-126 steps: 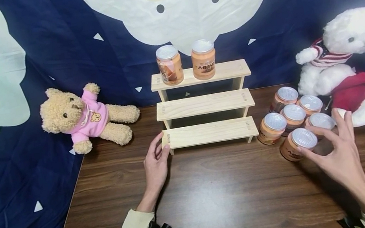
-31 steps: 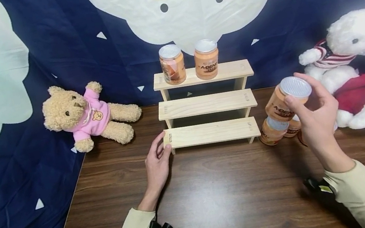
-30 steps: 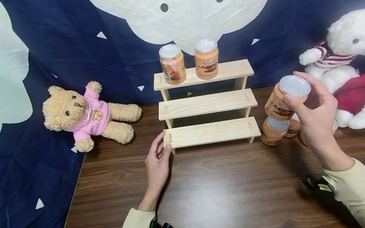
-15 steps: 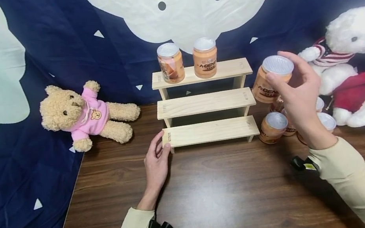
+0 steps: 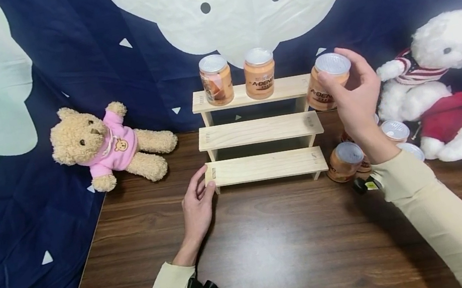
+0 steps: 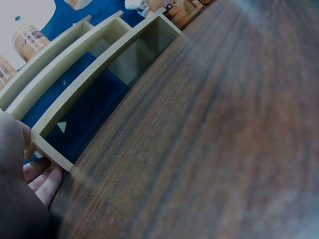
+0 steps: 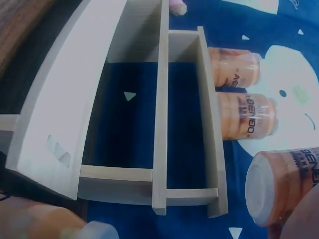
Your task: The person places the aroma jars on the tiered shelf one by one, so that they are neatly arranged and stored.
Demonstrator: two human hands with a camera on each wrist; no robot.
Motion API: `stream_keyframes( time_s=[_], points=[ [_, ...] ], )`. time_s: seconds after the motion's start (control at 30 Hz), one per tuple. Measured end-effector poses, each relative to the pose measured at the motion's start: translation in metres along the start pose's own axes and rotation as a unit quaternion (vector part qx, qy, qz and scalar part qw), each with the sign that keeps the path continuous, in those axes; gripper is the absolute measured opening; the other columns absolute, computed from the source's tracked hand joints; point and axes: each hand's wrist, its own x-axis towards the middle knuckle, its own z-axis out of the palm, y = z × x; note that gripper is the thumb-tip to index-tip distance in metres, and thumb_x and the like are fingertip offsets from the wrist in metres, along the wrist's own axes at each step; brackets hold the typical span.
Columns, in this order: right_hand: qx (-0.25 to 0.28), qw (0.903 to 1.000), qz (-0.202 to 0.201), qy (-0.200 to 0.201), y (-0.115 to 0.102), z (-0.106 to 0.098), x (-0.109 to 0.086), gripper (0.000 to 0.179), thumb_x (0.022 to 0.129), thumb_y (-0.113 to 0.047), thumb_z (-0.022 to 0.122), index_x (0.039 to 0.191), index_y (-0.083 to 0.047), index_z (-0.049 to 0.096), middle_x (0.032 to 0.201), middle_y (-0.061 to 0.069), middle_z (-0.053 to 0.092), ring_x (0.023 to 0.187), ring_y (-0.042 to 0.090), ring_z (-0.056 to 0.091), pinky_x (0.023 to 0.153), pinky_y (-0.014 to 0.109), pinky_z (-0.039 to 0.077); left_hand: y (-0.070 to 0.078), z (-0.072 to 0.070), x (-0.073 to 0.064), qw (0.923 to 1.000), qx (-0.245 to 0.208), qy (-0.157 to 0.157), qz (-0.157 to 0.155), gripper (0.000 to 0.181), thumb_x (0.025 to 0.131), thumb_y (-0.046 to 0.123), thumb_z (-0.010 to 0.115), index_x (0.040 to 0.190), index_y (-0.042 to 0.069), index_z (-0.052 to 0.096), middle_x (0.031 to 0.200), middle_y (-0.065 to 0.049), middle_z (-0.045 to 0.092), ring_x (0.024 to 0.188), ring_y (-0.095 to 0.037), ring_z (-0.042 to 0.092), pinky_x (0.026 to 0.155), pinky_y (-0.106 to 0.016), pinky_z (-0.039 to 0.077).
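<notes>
My right hand (image 5: 357, 99) holds an orange-labelled jar (image 5: 320, 94) with a silver lid between thumb and fingers. The jar is raised at the right end of the top step of a three-step wooden display shelf (image 5: 264, 168). In the right wrist view this held jar (image 7: 286, 184) shows its base, apart from the top board. Two matching jars, a left one (image 5: 217, 85) and a middle one (image 5: 260, 79), stand upright on that step. At the lowest step's left end, my left hand (image 5: 197, 207) grips the shelf's end with thumb and fingers.
Several more jars (image 5: 345, 163) stand on the wooden table (image 5: 266, 249) right of the shelf, partly hidden by my right arm. A white plush bear (image 5: 445, 90) sits behind them. A tan teddy bear (image 5: 115, 147) in pink lies at the left. A blue cloth (image 5: 85, 51) hangs behind.
My right hand has taken a jar from the group on the right, lifted it and carried it up and left to the top step's end. My left hand has stayed on the shelf.
</notes>
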Motion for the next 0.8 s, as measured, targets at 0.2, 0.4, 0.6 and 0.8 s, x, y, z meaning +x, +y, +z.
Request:
stream_keyframes(
  time_s=[0.2, 0.4, 0.6, 0.8],
  points=[
    [-0.035, 0.9989, 0.026, -0.014, 0.006, 0.000, 0.011, 0.045, 0.091, -0.001, 0.084, 0.135, -0.007, 0.076, 0.122, 0.006, 0.075, 0.106, 0.021, 0.068, 0.092, 0.028, 0.054, 0.024, 0.005, -0.008, 0.9995, 0.021, 0.005, 0.023, 0.045, 0.109, 0.025, 0.074, 0.153, 0.027, 0.068, 0.134, -0.017, 0.078, 0.122, -0.025, 0.077, 0.102, -0.028, 0.061],
    [-0.042, 0.9978, 0.042, -0.032, 0.017, -0.004, 0.017, 0.047, 0.094, 0.002, 0.081, 0.140, -0.003, 0.072, 0.125, 0.003, 0.074, 0.109, 0.019, 0.067, 0.093, 0.027, 0.053, 0.009, 0.005, -0.004, 0.9997, 0.001, 0.000, 0.023, 0.046, 0.108, 0.025, 0.076, 0.153, 0.026, 0.068, 0.135, -0.017, 0.078, 0.123, -0.026, 0.077, 0.101, -0.029, 0.062],
    [-0.056, 0.9961, 0.048, -0.048, 0.023, -0.001, 0.023, 0.050, 0.095, -0.004, 0.083, 0.143, -0.001, 0.070, 0.124, 0.001, 0.073, 0.109, 0.019, 0.066, 0.094, 0.028, 0.052, -0.008, 0.001, 0.000, 0.9998, -0.016, -0.005, 0.004, 0.048, 0.107, 0.028, 0.078, 0.154, 0.032, 0.067, 0.134, -0.010, 0.079, 0.122, -0.023, 0.077, 0.102, -0.028, 0.062],
    [-0.075, 0.9902, 0.094, -0.071, 0.020, 0.008, 0.029, 0.053, 0.096, -0.009, 0.084, 0.146, -0.004, 0.066, 0.128, 0.001, 0.068, 0.114, 0.018, 0.063, 0.097, 0.028, 0.050, -0.021, -0.002, 0.005, 0.9998, -0.015, -0.009, -0.011, 0.049, 0.107, 0.029, 0.078, 0.153, 0.039, 0.066, 0.134, -0.004, 0.080, 0.122, -0.020, 0.077, 0.102, -0.025, 0.061]
  ],
)
